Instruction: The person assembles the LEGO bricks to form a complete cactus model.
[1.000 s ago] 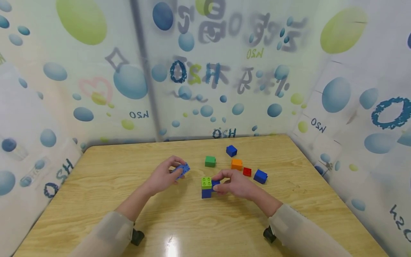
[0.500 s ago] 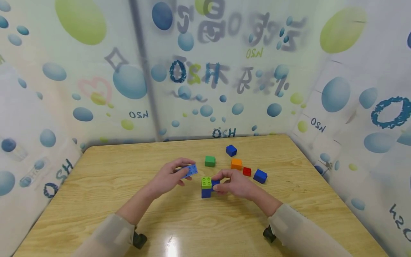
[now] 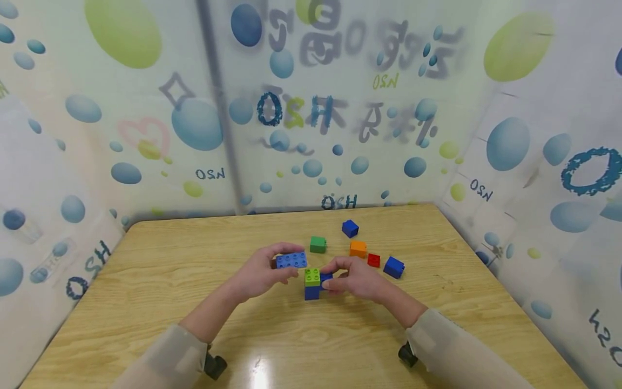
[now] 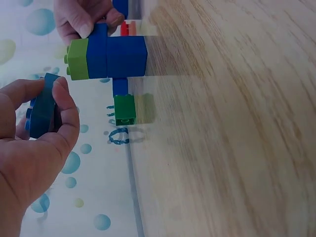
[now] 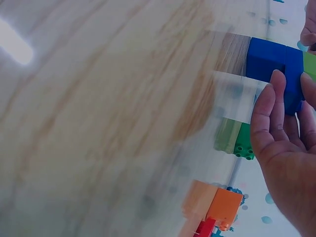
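In the head view my left hand (image 3: 262, 274) holds a medium-blue toy building brick (image 3: 291, 260) between thumb and fingers, its studs facing the camera. That brick is just left of a small stack, apart from it; the left wrist view shows the same blue brick (image 4: 43, 107) from its side. The stack has a lime-green brick (image 3: 312, 277) on top, a dark blue brick (image 4: 98, 52) sticking out sideways in the middle and another dark blue brick (image 3: 312, 293) below, standing on the table. My right hand (image 3: 358, 279) pinches the jutting end of the middle brick.
Behind the stack lie a green brick (image 3: 318, 245) and a blue brick (image 3: 350, 228). An orange brick (image 3: 358, 248), a red brick (image 3: 373, 260) and another blue brick (image 3: 394, 267) lie to the right. A patterned curtain (image 3: 311, 135) stands along the wooden table's (image 3: 170, 259) far edge.
My left hand has moved right towards the stack, turning the medium-blue brick from a slant to nearly level. The right hand and the stack have stayed in place.
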### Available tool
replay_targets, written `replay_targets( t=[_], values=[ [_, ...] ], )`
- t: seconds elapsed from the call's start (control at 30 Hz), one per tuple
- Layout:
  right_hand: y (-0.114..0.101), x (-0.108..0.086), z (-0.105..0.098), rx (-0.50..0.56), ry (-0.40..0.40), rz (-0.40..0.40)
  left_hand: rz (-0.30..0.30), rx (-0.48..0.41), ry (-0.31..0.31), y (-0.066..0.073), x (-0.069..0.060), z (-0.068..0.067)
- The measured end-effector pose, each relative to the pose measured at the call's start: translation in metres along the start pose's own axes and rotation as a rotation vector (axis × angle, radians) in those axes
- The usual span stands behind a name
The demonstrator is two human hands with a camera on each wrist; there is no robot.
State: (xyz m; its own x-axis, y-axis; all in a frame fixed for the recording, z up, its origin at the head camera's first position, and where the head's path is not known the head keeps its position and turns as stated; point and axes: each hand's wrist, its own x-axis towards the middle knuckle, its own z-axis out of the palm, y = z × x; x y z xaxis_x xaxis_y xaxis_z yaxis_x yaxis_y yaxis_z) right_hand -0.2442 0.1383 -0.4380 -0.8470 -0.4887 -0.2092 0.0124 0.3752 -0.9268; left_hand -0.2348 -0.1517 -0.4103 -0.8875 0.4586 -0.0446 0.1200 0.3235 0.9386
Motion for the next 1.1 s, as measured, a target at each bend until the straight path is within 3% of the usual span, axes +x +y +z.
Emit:
replay_targets(
  t=[0.47,1.1],
  values=[
    [-0.001,0.001,0.000,-0.020,0.009,0.001,-0.044,0.022,0.008,0.000,0.002,0.009],
    [0.002,0.002,0.000,-0.010,0.006,-0.012,-0.047,0.027,-0.027,-0.003,0.006,0.024]
  ],
)
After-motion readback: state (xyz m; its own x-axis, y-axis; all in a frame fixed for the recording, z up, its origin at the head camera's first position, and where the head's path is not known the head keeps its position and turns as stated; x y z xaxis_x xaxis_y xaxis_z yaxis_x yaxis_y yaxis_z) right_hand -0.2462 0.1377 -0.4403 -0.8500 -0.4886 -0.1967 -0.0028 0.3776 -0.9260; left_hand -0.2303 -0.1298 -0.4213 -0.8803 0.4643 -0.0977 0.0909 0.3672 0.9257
